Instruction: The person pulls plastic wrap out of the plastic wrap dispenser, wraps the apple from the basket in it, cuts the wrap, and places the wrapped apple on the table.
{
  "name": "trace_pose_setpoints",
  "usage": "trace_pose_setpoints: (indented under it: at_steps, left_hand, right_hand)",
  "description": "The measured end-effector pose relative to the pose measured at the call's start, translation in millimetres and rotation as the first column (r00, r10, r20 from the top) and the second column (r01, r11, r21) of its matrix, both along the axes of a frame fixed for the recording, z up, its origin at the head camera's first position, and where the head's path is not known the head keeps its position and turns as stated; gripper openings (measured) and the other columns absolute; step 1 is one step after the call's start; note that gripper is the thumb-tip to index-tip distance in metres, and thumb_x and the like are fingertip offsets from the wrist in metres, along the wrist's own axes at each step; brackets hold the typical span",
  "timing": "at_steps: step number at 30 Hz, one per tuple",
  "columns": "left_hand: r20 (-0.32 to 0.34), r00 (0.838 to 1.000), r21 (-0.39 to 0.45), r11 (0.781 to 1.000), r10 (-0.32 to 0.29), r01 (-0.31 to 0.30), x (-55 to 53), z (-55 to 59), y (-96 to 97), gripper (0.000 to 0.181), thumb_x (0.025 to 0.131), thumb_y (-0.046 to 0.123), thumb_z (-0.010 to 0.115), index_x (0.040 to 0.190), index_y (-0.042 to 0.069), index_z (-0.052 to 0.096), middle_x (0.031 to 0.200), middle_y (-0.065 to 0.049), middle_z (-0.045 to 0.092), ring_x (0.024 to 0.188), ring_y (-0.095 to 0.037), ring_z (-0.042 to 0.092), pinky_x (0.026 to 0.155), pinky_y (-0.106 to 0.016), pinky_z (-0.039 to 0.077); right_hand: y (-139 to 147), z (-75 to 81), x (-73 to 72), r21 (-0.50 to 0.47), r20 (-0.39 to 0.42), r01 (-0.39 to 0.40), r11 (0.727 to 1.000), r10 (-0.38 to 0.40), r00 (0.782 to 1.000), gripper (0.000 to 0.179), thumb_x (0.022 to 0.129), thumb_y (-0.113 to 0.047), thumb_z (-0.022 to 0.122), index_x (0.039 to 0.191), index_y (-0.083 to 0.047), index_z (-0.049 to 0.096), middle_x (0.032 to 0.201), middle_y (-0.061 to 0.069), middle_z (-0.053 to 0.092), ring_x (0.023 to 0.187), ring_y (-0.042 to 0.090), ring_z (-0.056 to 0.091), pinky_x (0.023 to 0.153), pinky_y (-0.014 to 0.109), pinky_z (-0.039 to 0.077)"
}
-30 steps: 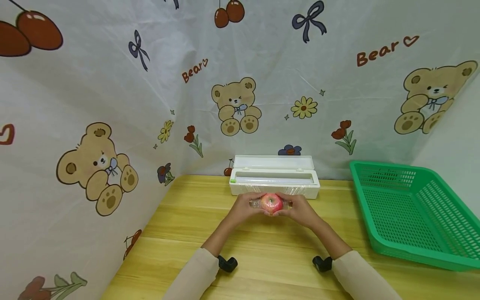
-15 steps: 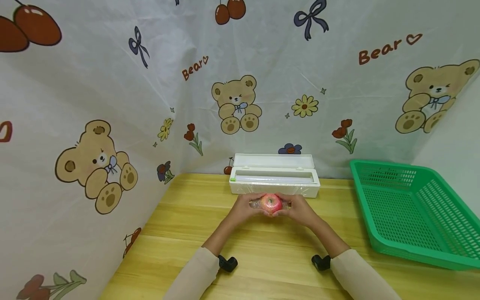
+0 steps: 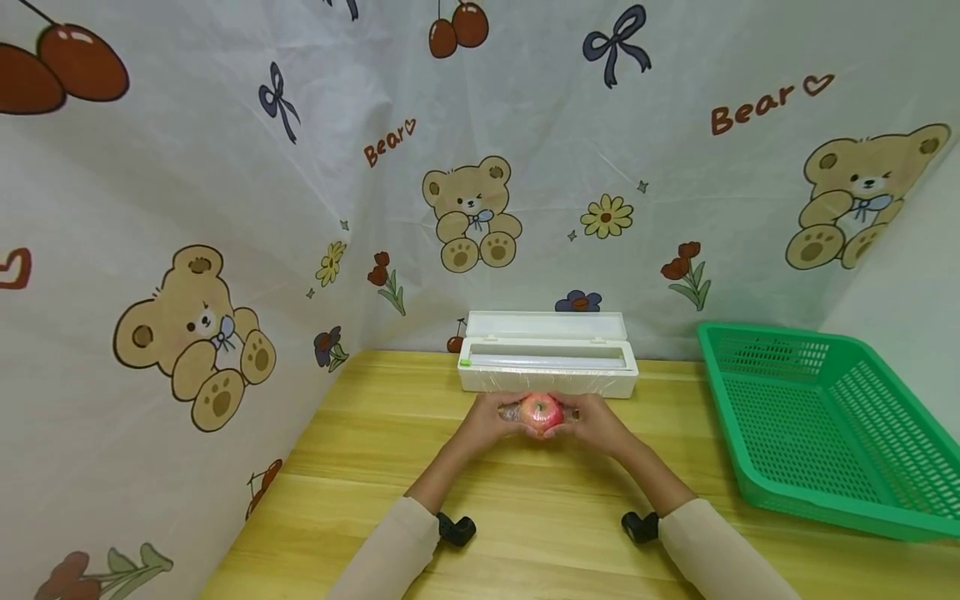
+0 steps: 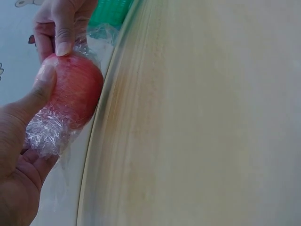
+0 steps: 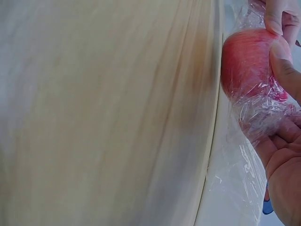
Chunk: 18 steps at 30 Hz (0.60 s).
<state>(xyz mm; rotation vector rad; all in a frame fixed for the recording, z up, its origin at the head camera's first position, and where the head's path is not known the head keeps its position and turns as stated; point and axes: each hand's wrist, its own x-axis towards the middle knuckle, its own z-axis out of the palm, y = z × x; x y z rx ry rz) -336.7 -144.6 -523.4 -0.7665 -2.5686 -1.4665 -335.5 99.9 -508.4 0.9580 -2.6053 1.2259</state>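
1. Item location: the round red apple, covered in clear, crinkled plastic film, is held between both hands in front of the long white box; whether its underside touches the pale yellow wooden table cannot be confirmed
2. Left hand: narrow grip; thumb pressed on the apple, fingers curled under the film gathered at that side
3. Right hand: matching grip from the opposite side, thumb on the apple, with film bunched above the fingers
4. Slip risk: the film looks slick and the apple is rounded, so uneven thumb pressure could, in my judgement, roll it out of the grip
5. Tear risk: pulling hard on the gathered ends could split the film where it lies taut over the skin
6. Loosening risk: if either bunched end is let go before it clings, the wrap may spring apart
7. Snag risk: film shows near the box front; whether it joins the roll inside cannot be told, and if it does, lifting could drag the box or its raised white lid
8. Clearance: the green perforated plastic basket stands well apart to the right, so a knock appears unlikely
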Motion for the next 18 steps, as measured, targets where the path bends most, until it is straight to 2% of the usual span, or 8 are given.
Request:
trace_pose_setpoints:
  at_steps: [6, 12, 18]
  left_hand:
    - [-0.012, 1.0, -0.017, 1.0, 0.002, -0.002, -0.9, -4.0, -0.5, 0.063, 0.077, 0.023, 0.091, 0.134, 0.012, 0.068, 0.133, 0.001, 0.067, 0.128, -0.015, 0.057, 0.111, -0.037, 0.044]
    - [-0.018, 1.0, -0.027, 1.0, 0.005, -0.005, -1.3, -6.4, -1.6, 0.062, 0.077, 0.023, 0.09, 0.134, 0.012, 0.067, 0.132, 0.001, 0.067, 0.128, -0.015, 0.057, 0.11, -0.036, 0.045]
    - [-0.027, 1.0, -0.035, 0.999, 0.002, -0.003, -1.6, -7.2, -2.0, 0.062, 0.077, 0.024, 0.09, 0.133, 0.009, 0.068, 0.128, -0.002, 0.069, 0.124, -0.016, 0.06, 0.106, -0.034, 0.048]
  right_hand:
    - [-1.5, -3.2, -1.7, -0.02, -0.014, -0.044, 0.999, 0.043, 0.999, 0.058, 0.076, -0.013, 0.09, 0.129, -0.001, 0.069, 0.128, 0.012, 0.067, 0.115, 0.028, 0.06, 0.097, 0.048, 0.054]
    - [-3.8, -2.0, 0.6, -0.014, -0.024, -0.051, 0.999, 0.051, 0.998, 0.062, 0.075, -0.013, 0.09, 0.131, 0.001, 0.067, 0.13, 0.013, 0.065, 0.115, 0.028, 0.06, 0.095, 0.048, 0.055]
    - [-4.8, -1.2, 3.2, 0.006, -0.038, -0.026, 1.0, 0.026, 0.999, 0.061, 0.075, -0.015, 0.09, 0.13, 0.001, 0.067, 0.128, 0.012, 0.067, 0.115, 0.027, 0.061, 0.097, 0.049, 0.054]
